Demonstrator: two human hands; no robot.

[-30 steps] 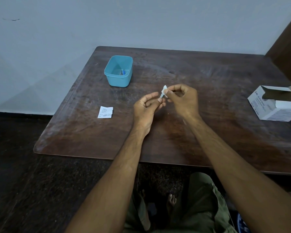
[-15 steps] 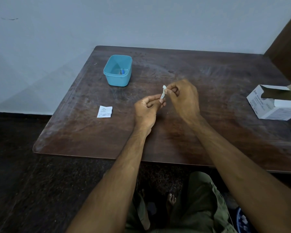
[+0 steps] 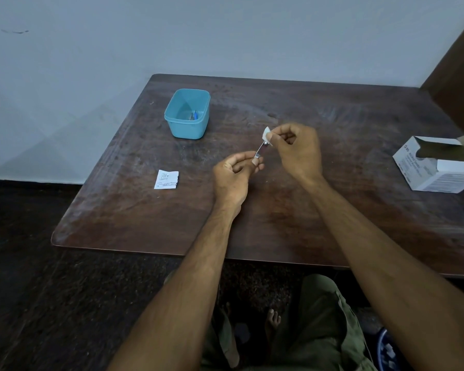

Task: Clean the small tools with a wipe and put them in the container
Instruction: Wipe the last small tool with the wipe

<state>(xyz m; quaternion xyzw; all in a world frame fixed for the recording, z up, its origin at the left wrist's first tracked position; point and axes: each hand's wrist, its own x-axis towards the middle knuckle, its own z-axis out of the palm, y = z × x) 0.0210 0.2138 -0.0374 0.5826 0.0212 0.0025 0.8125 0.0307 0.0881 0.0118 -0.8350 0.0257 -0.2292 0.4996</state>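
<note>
Table (image 3: pixel 279 223) of dark wood beside pale wall (image 3: pixel 225 36).

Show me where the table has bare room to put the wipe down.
Bare wood lies between the blue tub and the white box, along the table's near edge, and behind the tub. It is crowded at the middle, where the left hand and right hand work, and beside the torn packet.

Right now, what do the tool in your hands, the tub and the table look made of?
Tool: seems metal, a thin strip with a silvery glint; the left hand pinches one end, the right hand wraps the wipe round the other.
Tub: likely plastic, an even turquoise with smooth moulded walls and rounded corners.
Table: dark wood or veneer, grain visible, its worn finish dull and scuffed.
</note>
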